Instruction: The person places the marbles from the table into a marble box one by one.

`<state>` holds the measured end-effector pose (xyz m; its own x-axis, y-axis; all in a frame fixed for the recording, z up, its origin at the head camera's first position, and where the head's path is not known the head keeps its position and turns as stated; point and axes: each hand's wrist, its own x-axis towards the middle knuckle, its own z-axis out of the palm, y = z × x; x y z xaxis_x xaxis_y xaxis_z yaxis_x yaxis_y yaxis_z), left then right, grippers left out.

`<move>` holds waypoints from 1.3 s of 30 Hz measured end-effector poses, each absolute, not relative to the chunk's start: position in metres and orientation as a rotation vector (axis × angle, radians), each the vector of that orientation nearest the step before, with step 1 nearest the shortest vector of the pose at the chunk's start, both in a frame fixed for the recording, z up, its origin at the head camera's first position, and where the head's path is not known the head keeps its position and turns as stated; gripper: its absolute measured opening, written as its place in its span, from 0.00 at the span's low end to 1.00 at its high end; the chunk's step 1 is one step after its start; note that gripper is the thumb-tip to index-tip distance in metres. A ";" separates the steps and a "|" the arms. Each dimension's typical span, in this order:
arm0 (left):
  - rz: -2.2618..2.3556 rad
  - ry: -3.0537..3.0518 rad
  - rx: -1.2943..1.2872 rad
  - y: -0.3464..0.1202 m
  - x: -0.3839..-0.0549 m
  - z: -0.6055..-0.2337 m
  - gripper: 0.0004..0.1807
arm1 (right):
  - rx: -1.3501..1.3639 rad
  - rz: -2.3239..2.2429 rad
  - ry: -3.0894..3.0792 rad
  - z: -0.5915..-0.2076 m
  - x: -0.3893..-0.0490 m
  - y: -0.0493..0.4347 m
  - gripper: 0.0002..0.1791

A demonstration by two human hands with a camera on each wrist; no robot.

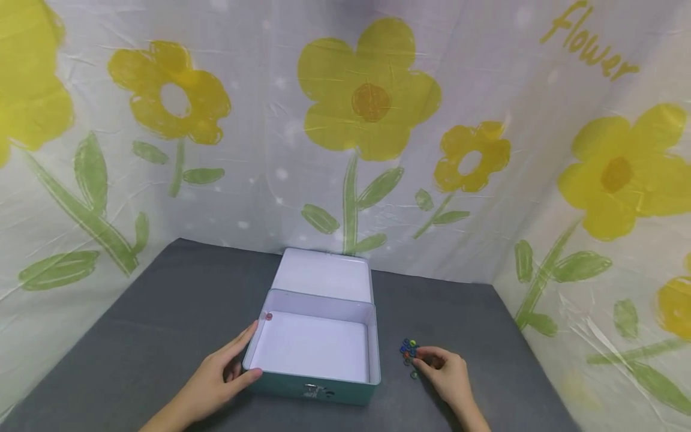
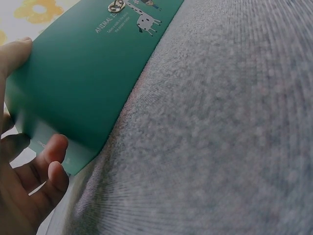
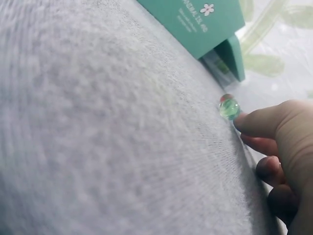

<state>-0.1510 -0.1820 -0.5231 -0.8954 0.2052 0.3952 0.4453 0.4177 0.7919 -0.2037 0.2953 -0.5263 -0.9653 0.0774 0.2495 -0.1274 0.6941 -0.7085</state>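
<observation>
A green tin box (image 1: pixel 310 348) with a white inside stands on the table, its lid (image 1: pixel 324 273) tipped back behind it. One reddish marble (image 1: pixel 269 316) lies inside at the far left corner. My left hand (image 1: pixel 218 375) holds the front left corner, thumb at the front rim and index finger along the left side. To the right of the box sits a cluster of small glass marbles (image 1: pixel 406 342), blue, green and orange. My right hand (image 1: pixel 447 373) reaches to its near side, thumb and index fingertips apart at the marbles. In the right wrist view, the thumb tip overlaps a green marble (image 3: pixel 229 109).
A dark grey cloth (image 1: pixel 205 300) covers the table. Behind and on both sides hangs a pale curtain (image 1: pixel 259 180) printed with yellow flowers. One green marble (image 1: pixel 414 375) lies a little nearer than the cluster.
</observation>
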 end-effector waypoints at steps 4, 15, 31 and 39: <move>-1.478 -2.448 -0.563 -0.183 -0.150 -0.522 0.44 | 0.024 1.125 -2.656 -0.527 -0.206 0.294 0.10; -1.496 -2.475 -0.546 -0.183 -0.150 -0.519 0.43 | 0.009 1.103 -2.635 -0.530 -0.211 0.293 0.10; -1.522 -2.500 -0.506 -0.181 -0.148 -0.521 0.44 | 0.048 1.102 -2.581 -0.532 -0.210 0.294 0.07; -1.528 -2.496 -0.513 -0.182 -0.149 -0.520 0.43 | -0.034 1.247 -2.580 -0.528 -0.212 0.292 0.07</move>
